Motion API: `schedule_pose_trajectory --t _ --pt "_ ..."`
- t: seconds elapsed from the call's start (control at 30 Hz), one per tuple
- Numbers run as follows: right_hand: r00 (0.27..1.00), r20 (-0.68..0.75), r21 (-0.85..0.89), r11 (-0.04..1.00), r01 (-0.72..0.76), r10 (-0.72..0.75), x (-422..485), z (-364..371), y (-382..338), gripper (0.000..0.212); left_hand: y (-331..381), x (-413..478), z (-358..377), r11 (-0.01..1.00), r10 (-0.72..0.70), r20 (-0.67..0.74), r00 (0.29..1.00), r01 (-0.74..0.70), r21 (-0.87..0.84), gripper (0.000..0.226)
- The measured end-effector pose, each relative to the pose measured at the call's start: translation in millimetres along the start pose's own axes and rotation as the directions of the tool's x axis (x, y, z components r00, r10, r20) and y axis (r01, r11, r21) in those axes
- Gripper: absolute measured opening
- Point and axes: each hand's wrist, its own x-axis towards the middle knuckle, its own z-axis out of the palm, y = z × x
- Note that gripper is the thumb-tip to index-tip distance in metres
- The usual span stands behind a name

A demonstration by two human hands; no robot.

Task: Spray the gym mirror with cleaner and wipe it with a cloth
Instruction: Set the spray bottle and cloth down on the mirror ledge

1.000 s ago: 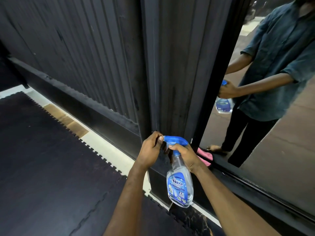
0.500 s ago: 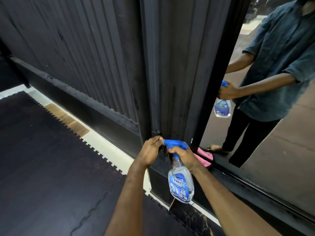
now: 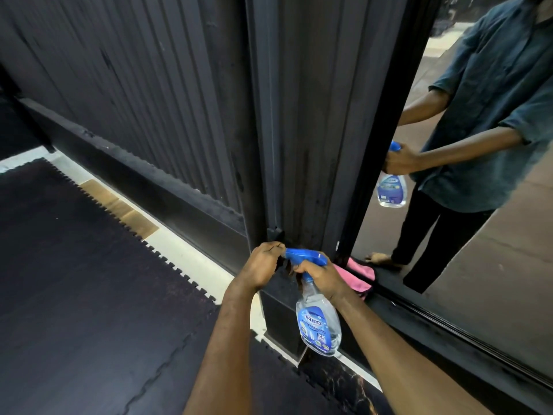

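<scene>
A clear spray bottle (image 3: 317,324) with a blue label and blue trigger head hangs upright in front of me. My right hand (image 3: 321,275) grips its neck just under the trigger. My left hand (image 3: 263,266) pinches the nozzle tip at the front of the blue head. A pink cloth (image 3: 359,275) lies on the black ledge behind my right hand, at the mirror's lower left corner. The mirror (image 3: 493,265) fills the right side and reflects a person holding the bottle.
A black ribbed wall panel (image 3: 134,100) and a dark pillar (image 3: 299,130) stand left of the mirror. Dark interlocking floor mats (image 3: 74,280) cover the floor at lower left, with a pale strip along the wall base.
The bottle and both hands have stayed nearly in place, shifting slightly. My left fingers remain on the nozzle tip throughout.
</scene>
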Motion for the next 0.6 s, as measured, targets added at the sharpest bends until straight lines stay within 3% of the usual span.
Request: schedule_pose_trajectory --t 0.13,0.2,0.27,0.33,0.4,0.5,0.6 --pt "1.000 0.004 0.051 0.999 0.014 -0.014 -1 2 -7 0.023 -15 0 0 0.998 0.057 -0.050 0.997 -0.059 -0.028 0.039" --pt "0.999 -0.035 0.087 0.996 0.023 -0.020 1 6 -5 0.029 -22 -5 6 0.993 0.104 -0.170 0.980 -0.110 -0.032 0.042" --pt "0.992 -0.120 0.139 0.989 0.043 -0.026 4 12 -7 0.022 -31 -12 12 0.987 0.118 -0.340 0.933 -0.147 -0.060 0.036" --pt "0.980 -0.198 0.171 0.984 0.059 -0.025 9 19 -8 0.020 -40 -19 14 0.990 0.097 -0.393 0.914 -0.131 -0.060 0.025" --pt "0.969 -0.244 0.178 0.981 0.074 -0.029 12 26 -15 0.023 -52 -24 15 0.998 0.054 -0.270 0.961 -0.064 -0.027 0.023" --pt "0.970 -0.244 0.202 0.978 0.057 -0.006 16 33 -27 0.019 -68 -33 21 1.000 0.004 0.028 1.000 -0.004 0.004 0.058" --pt "0.972 -0.235 0.203 0.978 0.049 -0.001 20 36 -36 0.018 -78 -38 21 0.995 0.066 0.069 0.995 -0.071 0.069 0.076"
